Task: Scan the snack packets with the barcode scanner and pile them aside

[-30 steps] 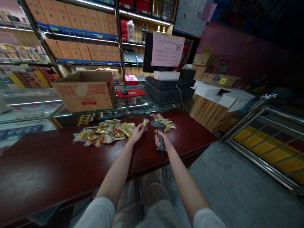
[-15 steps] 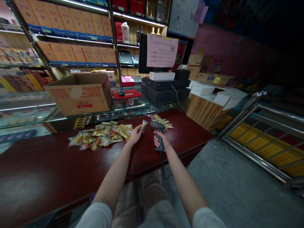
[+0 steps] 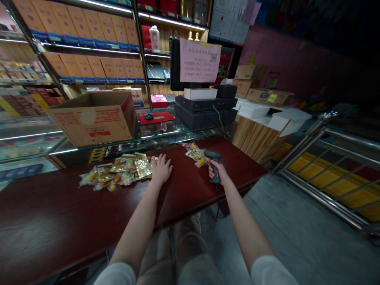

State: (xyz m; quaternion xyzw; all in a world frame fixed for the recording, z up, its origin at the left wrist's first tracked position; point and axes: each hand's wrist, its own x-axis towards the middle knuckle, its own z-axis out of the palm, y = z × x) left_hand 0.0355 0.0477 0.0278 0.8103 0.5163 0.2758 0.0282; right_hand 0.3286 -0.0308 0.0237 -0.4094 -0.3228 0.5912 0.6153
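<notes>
Head view: the left hand lies palm down at the right end of the larger heap of packets, its grip wide, fingers spread, their tips over the nearest packet; whether they press on it cannot be told. These packets, gold or clear, lie on the dark red counter, and some clear ones show yellow and orange pieces inside. The right hand has its grip wrapped around the handle of a barcode scanner, whose head is just beside a smaller heap of packets. Behind the larger heap, a cardboard box sits with its top open on a glass case; its upper inner walls show, but its bottom is hidden. Through the case's front, yellow and dark items can be made out. Orange boxes stand in rows on the shelves, and a small white box rests on a black machine.
</notes>
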